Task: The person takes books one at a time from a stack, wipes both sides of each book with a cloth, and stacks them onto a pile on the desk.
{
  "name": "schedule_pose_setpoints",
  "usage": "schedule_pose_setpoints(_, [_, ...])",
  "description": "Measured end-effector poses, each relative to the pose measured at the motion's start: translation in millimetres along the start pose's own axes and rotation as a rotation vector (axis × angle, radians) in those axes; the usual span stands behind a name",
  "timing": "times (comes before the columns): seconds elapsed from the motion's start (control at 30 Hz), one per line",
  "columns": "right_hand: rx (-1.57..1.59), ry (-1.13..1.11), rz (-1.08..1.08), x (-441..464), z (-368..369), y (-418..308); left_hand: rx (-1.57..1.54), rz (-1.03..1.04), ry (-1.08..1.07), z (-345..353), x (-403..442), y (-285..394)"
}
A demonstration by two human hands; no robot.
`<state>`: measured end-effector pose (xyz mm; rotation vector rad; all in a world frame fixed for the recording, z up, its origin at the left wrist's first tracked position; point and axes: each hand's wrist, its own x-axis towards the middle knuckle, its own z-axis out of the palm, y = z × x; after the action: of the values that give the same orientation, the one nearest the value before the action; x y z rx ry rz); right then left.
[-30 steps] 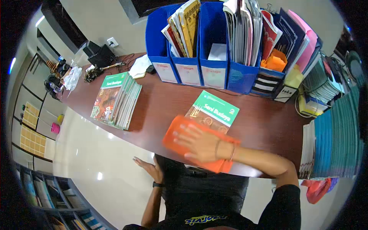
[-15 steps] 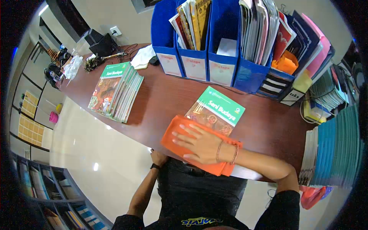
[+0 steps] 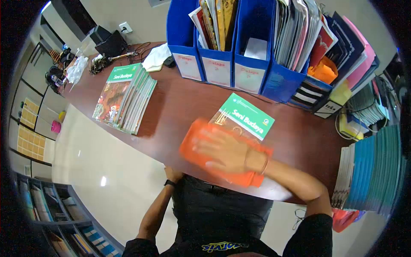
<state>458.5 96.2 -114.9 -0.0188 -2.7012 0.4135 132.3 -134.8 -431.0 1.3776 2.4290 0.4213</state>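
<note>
My right hand (image 3: 224, 150) lies flat with its fingers stretched out on a folded orange cloth (image 3: 192, 160). The hand and cloth are smeared by motion. Beneath the cloth, a book titled "Seni Budaya" (image 3: 244, 115) shows its green upper cover; its lower part is covered. My left hand (image 3: 173, 174) rests at the table's front edge, its fingers mostly hidden. To the left stands a stack of similar books (image 3: 128, 100), leaning slightly, apart from both hands.
Blue file holders (image 3: 184, 43) with papers and folders line the back of the brown table (image 3: 180, 100). Stacked blue-green books (image 3: 368, 171) fill the right end. A white cloth or paper (image 3: 156, 58) and cables lie at the back left. A shelf (image 3: 64, 205) stands lower left.
My right hand and the orange cloth have shifted slightly up over the book, covering more of its picture. My left hand stays at the table edge. The whole view has tilted a little.
</note>
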Motion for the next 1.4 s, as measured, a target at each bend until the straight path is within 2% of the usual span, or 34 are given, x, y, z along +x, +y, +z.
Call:
schedule_pose_setpoints(0.07, [0.032, -0.179, 0.225, -3.3, -36.0, 50.6, -0.048, -0.005, 0.058, 1.6, -3.8, -8.5])
schedule_pose_setpoints(0.13, [-0.317, 0.008, 0.315, -31.2, -30.1, 101.8, -0.039, -0.021, 0.060, -16.5, -11.6, 2.6])
schedule_pose_setpoints(0.23, [-0.451, -0.053, 0.307, -29.5, -21.6, 74.0, -0.042, -0.041, 0.067, -40.9, -13.5, 43.0])
schedule_pose_setpoints(0.33, [0.017, -0.057, 0.148, -12.0, -4.3, -4.3, -0.073, 0.015, 0.089, -8.7, -6.5, 3.7])
schedule_pose_setpoints(0.4, [0.034, -0.092, 0.051, -4.9, 5.2, -26.9, -0.090, 0.073, 0.103, 10.6, -4.9, -18.9])
schedule_pose_setpoints(0.5, [0.032, -0.009, 0.006, -11.0, -11.2, 29.9, -0.040, 0.028, 0.057, 3.2, -5.0, -3.8])
schedule_pose_setpoints(0.6, [-0.243, -0.038, 0.195, -31.4, -38.9, 98.9, 0.006, -0.024, 0.028, -21.8, -5.7, 10.1])
schedule_pose_setpoints(0.67, [-0.301, -0.055, 0.252, -35.6, -44.4, 94.8, -0.090, -0.050, 0.024, -36.6, -12.4, 25.6])
schedule_pose_setpoints(0.8, [-0.052, -0.026, 0.075, -12.3, 2.0, -16.8, -0.184, -0.077, 0.049, -30.2, -12.1, 32.8])
schedule_pose_setpoints(0.9, [0.013, -0.110, -0.008, -1.0, 11.1, -39.0, -0.136, -0.036, 0.094, -12.2, -7.0, 18.3])
schedule_pose_setpoints(1.0, [0.015, -0.024, 0.082, -6.9, -7.3, 6.7, -0.085, -0.013, 0.072, -8.1, -5.5, 11.2])
schedule_pose_setpoints(1.1, [-0.237, -0.007, 0.232, -23.2, -34.4, 80.1, -0.030, 0.006, 0.056, -8.5, -8.2, 1.0])
schedule_pose_setpoints(1.17, [-0.340, 0.007, 0.272, -26.2, -35.3, 84.6, 0.006, -0.011, 0.064, -0.9, -11.8, -8.1])
schedule_pose_setpoints(1.23, [-0.404, -0.089, 0.249, -17.7, -24.8, 49.7, 0.040, -0.024, 0.080, 4.6, -5.9, -10.0])
schedule_pose_setpoints(1.3, [-0.108, -0.033, 0.193, -8.1, 0.2, -4.3, 0.065, -0.014, 0.079, 1.5, -2.3, -1.9])
schedule_pose_setpoints(1.4, [-0.011, -0.135, 0.090, -0.8, 7.2, -36.8, 0.150, 0.017, 0.056, -8.3, -3.2, 15.6])
